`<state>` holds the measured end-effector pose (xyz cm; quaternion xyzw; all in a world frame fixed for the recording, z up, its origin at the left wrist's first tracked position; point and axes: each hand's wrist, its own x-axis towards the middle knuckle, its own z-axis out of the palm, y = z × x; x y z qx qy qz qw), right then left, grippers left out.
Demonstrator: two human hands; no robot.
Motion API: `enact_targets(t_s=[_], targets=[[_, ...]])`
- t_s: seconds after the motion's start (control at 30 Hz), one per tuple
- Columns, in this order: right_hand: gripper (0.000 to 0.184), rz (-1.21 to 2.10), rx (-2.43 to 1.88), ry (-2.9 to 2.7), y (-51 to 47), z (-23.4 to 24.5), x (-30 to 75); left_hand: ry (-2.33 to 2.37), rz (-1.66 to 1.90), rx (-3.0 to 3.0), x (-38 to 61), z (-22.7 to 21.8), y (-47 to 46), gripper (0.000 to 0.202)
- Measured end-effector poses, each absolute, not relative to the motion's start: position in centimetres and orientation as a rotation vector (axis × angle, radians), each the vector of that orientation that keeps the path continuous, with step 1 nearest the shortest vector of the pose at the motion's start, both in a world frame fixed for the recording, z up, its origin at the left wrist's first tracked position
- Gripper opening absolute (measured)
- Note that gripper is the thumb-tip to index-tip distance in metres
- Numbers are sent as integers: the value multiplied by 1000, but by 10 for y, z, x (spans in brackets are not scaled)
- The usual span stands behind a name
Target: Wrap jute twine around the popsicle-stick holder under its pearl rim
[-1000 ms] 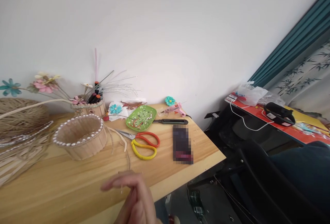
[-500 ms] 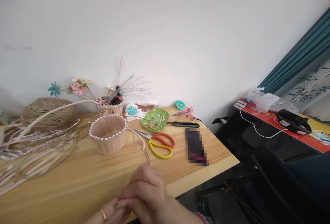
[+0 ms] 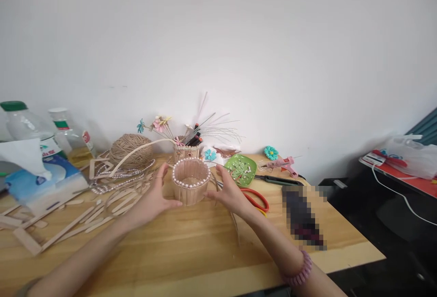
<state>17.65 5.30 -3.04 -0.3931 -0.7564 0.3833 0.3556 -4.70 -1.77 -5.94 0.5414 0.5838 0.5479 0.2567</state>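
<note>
A small round basket (image 3: 190, 188) of wooden sticks with a pearl rim stands on the wooden table (image 3: 191, 251). My left hand (image 3: 152, 199) is at its left side, fingers spread, with the thumb tip at the basket's base. On the other side my right hand (image 3: 228, 192) has its fingers apart and its thumb against the basket wall. A pink beaded band (image 3: 300, 270) circles my right wrist. The basket rests on the table between both palms.
Behind the basket are a stick cup of pens and paper flowers (image 3: 186, 150), a twine ball (image 3: 131, 149) and pearl strings (image 3: 116, 181). Loose wooden sticks (image 3: 68, 226), a tissue pack (image 3: 44, 183) and bottles (image 3: 23, 124) lie left. A green dish (image 3: 241, 168), scissors (image 3: 256, 200), glue gun (image 3: 282, 164) and phone (image 3: 302, 217) lie right.
The view has swung left. My hands, close together near the table's front edge before, have parted and reached forward to either side of the basket.
</note>
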Motion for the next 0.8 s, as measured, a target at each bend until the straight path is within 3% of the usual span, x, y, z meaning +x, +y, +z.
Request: enact_targets(t_s=[0.1, 0.2, 0.6, 0.8], targets=[[60, 1048, -916, -1971, 53, -33, 168, 1413, 1358, 1434, -42, -63, -5, 111], [45, 1043, -854, -1968, 48, -32, 162, 1266, 1363, 1372, -34, -62, 2, 105], [40, 1180, -849, -1676, 46, -25, 156, 1039, 1385, 919, -32, -49, -12, 72], [33, 1141, -749, -1747, 40, -16, 162, 961, 1347, 794, -34, -46, -15, 74]])
